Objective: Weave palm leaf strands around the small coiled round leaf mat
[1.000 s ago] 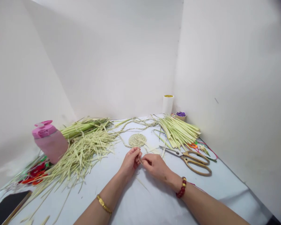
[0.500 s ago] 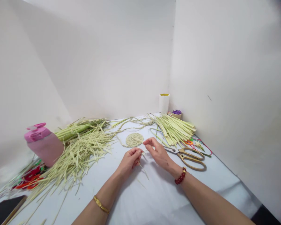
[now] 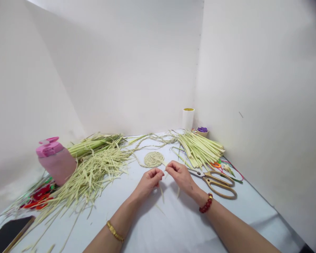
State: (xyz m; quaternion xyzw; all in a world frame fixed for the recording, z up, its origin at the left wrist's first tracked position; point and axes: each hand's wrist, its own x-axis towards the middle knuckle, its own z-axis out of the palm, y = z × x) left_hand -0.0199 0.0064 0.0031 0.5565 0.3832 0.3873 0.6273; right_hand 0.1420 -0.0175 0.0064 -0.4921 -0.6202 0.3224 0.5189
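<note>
White walls (image 3: 121,70) close in around a pale tabletop (image 3: 163,228). On the left sprawls a heap of shredded leaf strips (image 3: 89,179), with thicker green leaf stalks (image 3: 92,147) behind it and a pink flip-top bottle (image 3: 56,163) at its edge. A neat bundle of cut strips (image 3: 200,149) lies toward the right, and gold-handled scissors (image 3: 216,183) rest just beside the right hand (image 3: 180,176). A black slab (image 3: 10,233) sits in the near left corner, with red and orange pieces (image 3: 38,198) under the heap's far end. Mid-table, the right hand and left hand (image 3: 149,182) nearly touch, both closed, their fingertips pinching thin pale strands (image 3: 162,193) that dangle below. Just beyond them lies a flat coiled braid disc (image 3: 154,159), and a loose braid (image 3: 152,138) trails from it toward the back. A gold bracelet (image 3: 114,231) circles the left wrist, a red bead bracelet (image 3: 205,204) the right. At the far corner stand a white roll (image 3: 188,118) and a small cup of purple bits (image 3: 202,131).
</note>
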